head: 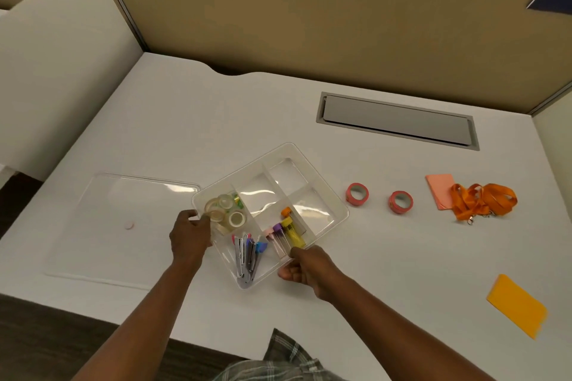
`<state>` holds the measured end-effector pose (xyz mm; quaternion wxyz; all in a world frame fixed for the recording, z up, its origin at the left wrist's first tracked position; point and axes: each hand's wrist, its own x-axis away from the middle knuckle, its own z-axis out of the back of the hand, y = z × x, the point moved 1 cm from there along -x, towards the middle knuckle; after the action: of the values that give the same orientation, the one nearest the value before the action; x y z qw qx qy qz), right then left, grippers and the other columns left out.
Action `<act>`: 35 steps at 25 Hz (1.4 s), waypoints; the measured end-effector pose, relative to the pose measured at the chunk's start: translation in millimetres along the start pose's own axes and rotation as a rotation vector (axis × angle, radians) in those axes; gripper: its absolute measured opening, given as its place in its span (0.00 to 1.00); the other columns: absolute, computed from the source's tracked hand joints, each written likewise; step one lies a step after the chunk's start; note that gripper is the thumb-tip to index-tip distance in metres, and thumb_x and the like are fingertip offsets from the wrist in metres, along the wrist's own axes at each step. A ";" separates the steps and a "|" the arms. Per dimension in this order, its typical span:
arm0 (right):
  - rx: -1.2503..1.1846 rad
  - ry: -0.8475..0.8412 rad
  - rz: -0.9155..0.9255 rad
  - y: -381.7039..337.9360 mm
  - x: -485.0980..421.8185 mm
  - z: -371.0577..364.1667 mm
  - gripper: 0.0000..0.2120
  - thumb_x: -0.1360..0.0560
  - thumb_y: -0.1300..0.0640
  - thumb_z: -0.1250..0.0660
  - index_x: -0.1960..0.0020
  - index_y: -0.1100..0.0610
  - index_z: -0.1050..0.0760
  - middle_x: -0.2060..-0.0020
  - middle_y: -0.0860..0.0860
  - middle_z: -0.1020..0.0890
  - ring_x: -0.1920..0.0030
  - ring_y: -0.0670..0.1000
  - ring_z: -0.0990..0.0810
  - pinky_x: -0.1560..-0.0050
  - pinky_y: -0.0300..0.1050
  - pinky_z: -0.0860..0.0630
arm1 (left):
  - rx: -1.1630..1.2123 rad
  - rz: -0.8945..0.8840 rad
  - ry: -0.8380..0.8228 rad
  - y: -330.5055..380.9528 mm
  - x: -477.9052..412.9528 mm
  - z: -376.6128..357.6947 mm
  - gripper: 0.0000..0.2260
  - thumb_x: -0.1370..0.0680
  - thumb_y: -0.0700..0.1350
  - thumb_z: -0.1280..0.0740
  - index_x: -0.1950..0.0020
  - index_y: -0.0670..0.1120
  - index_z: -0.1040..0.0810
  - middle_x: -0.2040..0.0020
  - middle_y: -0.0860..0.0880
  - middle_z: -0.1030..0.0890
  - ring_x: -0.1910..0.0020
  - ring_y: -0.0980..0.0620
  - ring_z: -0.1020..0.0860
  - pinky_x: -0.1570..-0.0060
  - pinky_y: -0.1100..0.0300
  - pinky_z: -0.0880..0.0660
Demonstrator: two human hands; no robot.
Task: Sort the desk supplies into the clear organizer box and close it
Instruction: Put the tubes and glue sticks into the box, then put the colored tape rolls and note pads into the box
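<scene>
- In the middle of the table (247,108), the clear organizer box (286,175) sits turned at an angle, one corner pointing toward the person, open on top.
- The left hand (190,238) grips the box's left corner, fingers curled over the rim beside the compartment of clear tape rolls (224,210).
- The right hand (305,269) pinches the near right rim, just beside the compartment with the yellow highlighter (292,233); thumb and fingers are curled on the edge.
- The box looks like thin, stiff plastic: light, smooth and probably slippery, so holding two opposite rims, as now, seems the steadiest way to turn or slide it.
- The contents are loose. The staplers (247,257) in the near compartment are likely the heaviest items, so tilting the box could send them sliding.
- The far right compartments hold nothing visible.
- The lid (123,226) lies flat just left of the box, close to the left hand. It is thin, flat and hard to see; lifting it by an edge seems best.
- Well to the right, out of reach of both hands as they lie: two red tape rolls (357,194), a pink note pad (439,189) under an orange lanyard (483,202), and an orange note pad (517,305) nearer the table's front edge.
- The lanyard is soft and floppy and would need bunching to fit.
</scene>
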<state>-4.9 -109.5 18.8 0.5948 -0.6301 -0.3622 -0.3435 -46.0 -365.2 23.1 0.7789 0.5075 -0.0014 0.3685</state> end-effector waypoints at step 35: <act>0.866 0.450 0.458 30.3 15.8 168.8 0.15 0.24 0.43 0.35 0.44 0.52 0.24 0.48 0.50 0.21 0.45 0.52 0.21 0.47 0.45 0.25 | -0.773 -1.075 -0.199 64.3 90.7 -158.1 0.27 0.28 0.55 0.39 0.34 0.42 0.25 0.35 0.37 0.25 0.37 0.35 0.27 0.42 0.42 0.28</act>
<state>29.6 58.8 7.8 0.9227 -0.3009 -0.1877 -0.1510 -75.7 -174.4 31.3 0.9760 0.1535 0.0478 -0.1468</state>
